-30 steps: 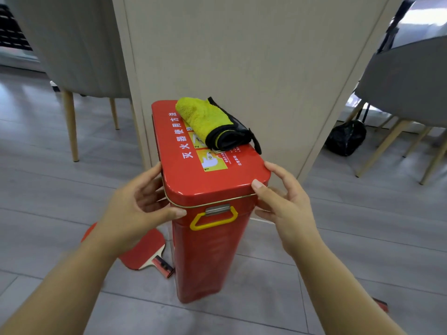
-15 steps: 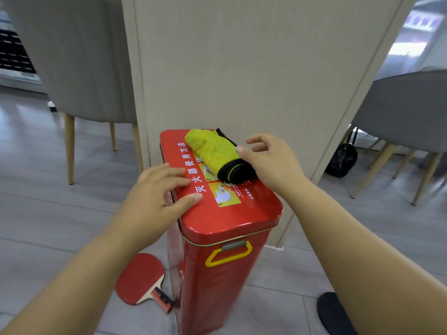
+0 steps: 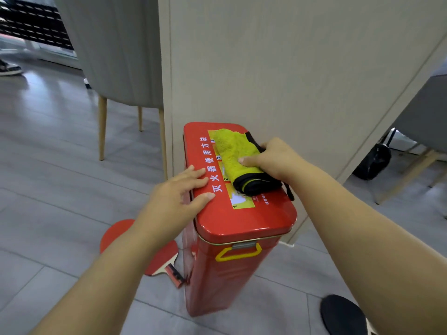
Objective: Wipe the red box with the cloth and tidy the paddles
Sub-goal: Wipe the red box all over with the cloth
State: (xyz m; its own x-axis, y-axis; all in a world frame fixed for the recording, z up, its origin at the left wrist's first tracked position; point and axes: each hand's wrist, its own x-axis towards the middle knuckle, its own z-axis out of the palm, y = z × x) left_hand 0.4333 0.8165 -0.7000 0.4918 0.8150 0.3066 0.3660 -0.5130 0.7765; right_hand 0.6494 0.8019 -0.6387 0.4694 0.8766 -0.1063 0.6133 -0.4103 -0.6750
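Head view.

1. Red box (image 3: 244, 221): tall, narrow metal box standing upright on the floor, its far end against a beige panel. The lid is shut and bears white Chinese lettering and a yellow instruction label. A yellow handle (image 3: 238, 253) hangs below the lid's near edge.

2. Cloth (image 3: 231, 154): yellow fleece with a black border, folded into a thick roll. It lies on the far right part of the lid, over the label, with the black end pointing near.

3. Right hand (image 3: 274, 158): grasps the cloth from the right, thumb across the yellow top. The other fingers are hidden behind the roll.

4. Left hand (image 3: 177, 198): released, with fingers straight and flat on the lid's left edge, beside the lettering. It holds nothing.

5. Red paddle (image 3: 165, 258): flat on the floor, left of the box and near its base. The handle points toward the box, and the left forearm partly covers the blade.

6. Black paddle (image 3: 342, 315): flat on the floor at near right, apart from the box. Only the dark round face shows, cut off by the right forearm.

7. Beige panel (image 3: 278, 68): upright partition behind the box.

8. Grey chair (image 3: 116, 52): far left, with wooden legs.

9. Second grey chair (image 3: 425, 117): far right.

10. Black bag (image 3: 372, 160): on the floor under the second chair.

11. Floor (image 3: 48, 177): grey planks.
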